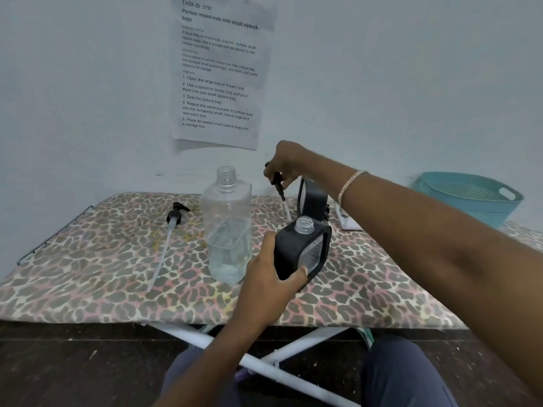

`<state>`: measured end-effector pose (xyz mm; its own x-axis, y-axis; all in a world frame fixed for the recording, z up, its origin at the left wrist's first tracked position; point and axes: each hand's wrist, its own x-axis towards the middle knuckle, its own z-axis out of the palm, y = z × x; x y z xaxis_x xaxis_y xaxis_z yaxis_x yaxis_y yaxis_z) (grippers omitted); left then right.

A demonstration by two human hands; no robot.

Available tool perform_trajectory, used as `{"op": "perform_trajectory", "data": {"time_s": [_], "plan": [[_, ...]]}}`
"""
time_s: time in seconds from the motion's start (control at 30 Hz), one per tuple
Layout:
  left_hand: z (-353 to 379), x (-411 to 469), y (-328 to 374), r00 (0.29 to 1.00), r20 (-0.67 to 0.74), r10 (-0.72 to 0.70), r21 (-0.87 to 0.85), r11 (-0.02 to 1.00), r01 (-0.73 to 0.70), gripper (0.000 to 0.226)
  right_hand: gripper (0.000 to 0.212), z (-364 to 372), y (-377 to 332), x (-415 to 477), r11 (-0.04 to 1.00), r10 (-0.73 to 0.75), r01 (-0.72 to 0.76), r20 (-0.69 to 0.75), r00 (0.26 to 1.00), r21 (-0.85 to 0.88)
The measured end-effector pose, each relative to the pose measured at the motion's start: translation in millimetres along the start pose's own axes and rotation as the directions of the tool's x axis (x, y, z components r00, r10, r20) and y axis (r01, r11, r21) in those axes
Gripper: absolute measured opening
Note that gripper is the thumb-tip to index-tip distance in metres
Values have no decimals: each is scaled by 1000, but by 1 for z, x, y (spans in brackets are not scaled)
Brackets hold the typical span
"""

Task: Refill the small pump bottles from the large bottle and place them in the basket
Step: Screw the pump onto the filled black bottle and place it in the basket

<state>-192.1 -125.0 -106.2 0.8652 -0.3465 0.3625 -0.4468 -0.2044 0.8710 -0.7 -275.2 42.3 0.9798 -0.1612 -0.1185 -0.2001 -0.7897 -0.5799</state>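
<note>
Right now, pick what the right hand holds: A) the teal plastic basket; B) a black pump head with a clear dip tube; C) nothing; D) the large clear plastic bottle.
B: the right hand pinches the black pump head, tube hanging down; the left hand grips the small black bottle.

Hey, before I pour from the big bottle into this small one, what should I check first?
1. Neck of the small bottle open: ok, no pump in it.
2. Grip on it: ok, the left hand holds it, tilted.
3. The large bottle uncapped: ok; the large pump lies on the table.
4. The right hand free to pour: not ok, it pinches the small pump.
5. Liquid in the large bottle: cannot tell how much.
6. The basket ready: ok, standing at the far right.
</note>
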Motion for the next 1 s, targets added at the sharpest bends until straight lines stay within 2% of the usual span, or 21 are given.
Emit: {"op": "perform_trajectory", "data": {"time_s": [0.07,0.13,0.23,0.37,0.5,0.63,0.83,1.0], "plan": [[-1,-1,1,1000,1,4,10,1000,-4,40,11,-16,2,-22,980,-53,63,-59,997,186],[-2,-2,1,1000,3,9,25,1000,-9,41,8,-30,8,-42,951,-88,118,-118,989,285],[-2,-2,2,1000,-2,8,33,999,-8,42,17,-48,20,-75,900,-152,207,-169,974,384],[-2,-4,5,1000,3,8,21,1000,-8,44,13,-62,39,-118,812,-254,350,-256,933,467],[-2,-5,7,1000,-1,9,22,1000,-9,47,18,-73,46,-159,711,-307,452,-341,889,538],[-2,-5,6,1000,-1,13,17,1000,-13,48,19,-82,46,-189,662,-377,517,-355,855,542],[-2,-4,6,1000,2,22,-7,1000,-22,49,15,-73,46,-204,714,-419,536,-338,842,450],[-2,-4,4,1000,2,20,-31,999,-20,50,15,-56,57,-197,778,-402,501,-312,861,379]]}}
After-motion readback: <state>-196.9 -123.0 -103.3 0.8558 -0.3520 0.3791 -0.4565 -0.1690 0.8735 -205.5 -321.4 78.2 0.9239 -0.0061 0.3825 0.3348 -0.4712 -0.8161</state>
